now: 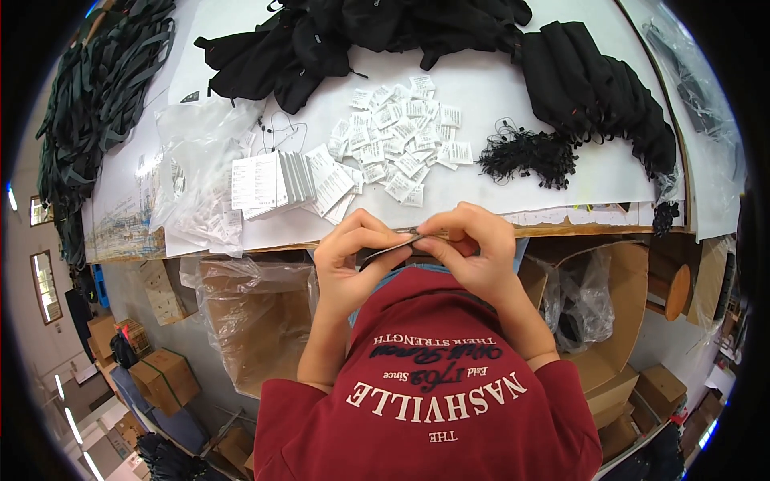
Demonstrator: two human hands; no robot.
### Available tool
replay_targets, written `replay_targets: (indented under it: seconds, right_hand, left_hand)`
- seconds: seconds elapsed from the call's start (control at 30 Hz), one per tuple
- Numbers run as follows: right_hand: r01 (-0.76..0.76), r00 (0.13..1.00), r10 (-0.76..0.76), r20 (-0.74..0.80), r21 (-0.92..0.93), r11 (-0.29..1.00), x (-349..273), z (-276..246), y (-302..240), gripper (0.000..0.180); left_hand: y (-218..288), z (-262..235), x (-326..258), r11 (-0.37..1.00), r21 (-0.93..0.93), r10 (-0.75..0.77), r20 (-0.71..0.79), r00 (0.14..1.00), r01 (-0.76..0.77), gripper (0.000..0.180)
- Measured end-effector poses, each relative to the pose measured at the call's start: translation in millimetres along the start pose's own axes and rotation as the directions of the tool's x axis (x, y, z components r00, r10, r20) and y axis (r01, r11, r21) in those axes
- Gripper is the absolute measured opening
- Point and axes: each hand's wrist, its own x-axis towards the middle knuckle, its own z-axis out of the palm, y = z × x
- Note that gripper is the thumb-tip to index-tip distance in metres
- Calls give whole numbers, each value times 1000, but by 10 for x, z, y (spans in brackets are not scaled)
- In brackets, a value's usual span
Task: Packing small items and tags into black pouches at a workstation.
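At the near edge of the table, my left hand [358, 258] and my right hand [475, 244] meet with fingertips pinched. Between them is a small dark strip [375, 256], flat like a piece of strap or a tag; its exact kind is hard to make out. The left thumb and fingers press on the strip, and the right fingertips grip its other end. Just beyond the hands lie a stack of white printed cards [269, 183] and a loose heap of small white packets [401, 140].
Black fabric pouches [577, 80] line the back and right, beside a tangle of black cords [529, 154]. A clear plastic bag [196, 168] sits at the left, near a pile of dark straps [88, 120]. Below the table edge stand open cardboard boxes [257, 321].
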Motion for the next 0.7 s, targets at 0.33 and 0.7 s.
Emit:
replay_targets:
  seconds: [0.33, 0.7]
  right_hand:
    - [205, 971, -199, 132, -30, 978, -5, -44, 23, 11]
    - [-338, 907, 255, 335, 218, 915, -36, -45, 100, 12]
  left_hand:
    - [-124, -153, -43, 830, -319, -346, 350, 870, 458, 17]
    - [-153, -78, -17, 938, -244, -184, 250, 951, 245, 8]
